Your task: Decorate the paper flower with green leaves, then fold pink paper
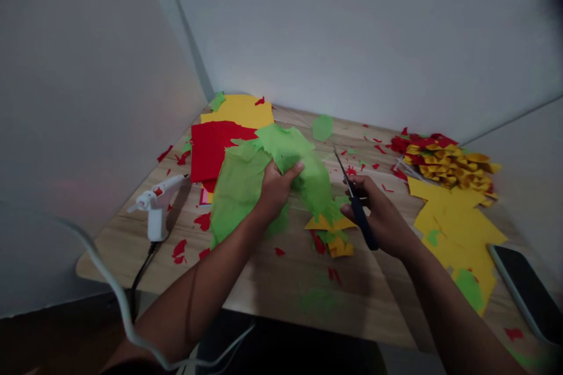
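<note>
My left hand (277, 187) pinches a light green sheet (303, 164), thin like paper or felt, between thumb and fingers. The sheet droops to the right of the hand, its edges ragged. Under the left wrist a larger green sheet (240, 181) lies on the table. My right hand (373, 211) is closed around scissors (360, 220) with dark blue handles, their blades pointing up and away from me. The blades are to the right of the green sheet and apart from it. Whether they are fully closed is hard to tell.
A white glue gun (157, 205) stands at the left with its cord. Red sheets (211, 149) and yellow sheets (241, 108) lie behind. Ruffled red-yellow pieces (448, 164), a cut yellow sheet (457, 228) and a phone (525, 287) are right. Scraps litter the wooden table (281, 281).
</note>
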The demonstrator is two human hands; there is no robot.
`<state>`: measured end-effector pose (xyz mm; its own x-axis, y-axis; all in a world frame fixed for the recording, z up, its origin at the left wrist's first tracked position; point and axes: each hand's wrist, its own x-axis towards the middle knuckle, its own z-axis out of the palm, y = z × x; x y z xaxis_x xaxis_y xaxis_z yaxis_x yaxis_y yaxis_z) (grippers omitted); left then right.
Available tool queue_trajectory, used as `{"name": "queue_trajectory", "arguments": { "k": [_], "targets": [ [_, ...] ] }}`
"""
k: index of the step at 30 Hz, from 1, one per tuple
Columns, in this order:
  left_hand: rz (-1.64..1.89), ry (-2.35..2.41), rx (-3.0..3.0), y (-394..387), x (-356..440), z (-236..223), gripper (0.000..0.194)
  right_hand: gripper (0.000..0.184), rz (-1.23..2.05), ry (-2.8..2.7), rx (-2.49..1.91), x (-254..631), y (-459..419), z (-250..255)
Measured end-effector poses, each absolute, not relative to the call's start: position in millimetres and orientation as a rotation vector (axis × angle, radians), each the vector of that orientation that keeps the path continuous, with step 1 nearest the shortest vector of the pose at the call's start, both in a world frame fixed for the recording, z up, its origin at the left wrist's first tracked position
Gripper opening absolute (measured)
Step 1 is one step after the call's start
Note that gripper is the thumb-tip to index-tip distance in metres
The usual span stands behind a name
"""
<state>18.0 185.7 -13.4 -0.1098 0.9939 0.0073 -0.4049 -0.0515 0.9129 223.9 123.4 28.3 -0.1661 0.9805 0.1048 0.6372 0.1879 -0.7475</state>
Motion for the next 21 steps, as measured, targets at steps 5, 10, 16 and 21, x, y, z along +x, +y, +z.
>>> {"name": "queue_trajectory", "arguments": {
  "k": [5,10,16,21],
  "targets": [
    [1.42,0.823,0.813,181.5,19.8,-10.6,0.035,0.047,0.756,-1.912,-1.547,216.0,125.6,35.8],
    [1.386,0.829,0.822,179.4,18.7,-8.1,0.039,0.047,0.994,-1.716,-1.516,210.9,128.3,24.6],
    [1.414,0.825,0.844,179.7,17.4,-7.2,0.041,0.044,1.041,-1.695,-1.512,212.9,122.2,25.1],
    [1.4,0.867,0.863,177.0,17.7,-3.9,0.042,0.041,1.141,-1.805,-1.459,212.1,118.6,37.1]
  ]
}}
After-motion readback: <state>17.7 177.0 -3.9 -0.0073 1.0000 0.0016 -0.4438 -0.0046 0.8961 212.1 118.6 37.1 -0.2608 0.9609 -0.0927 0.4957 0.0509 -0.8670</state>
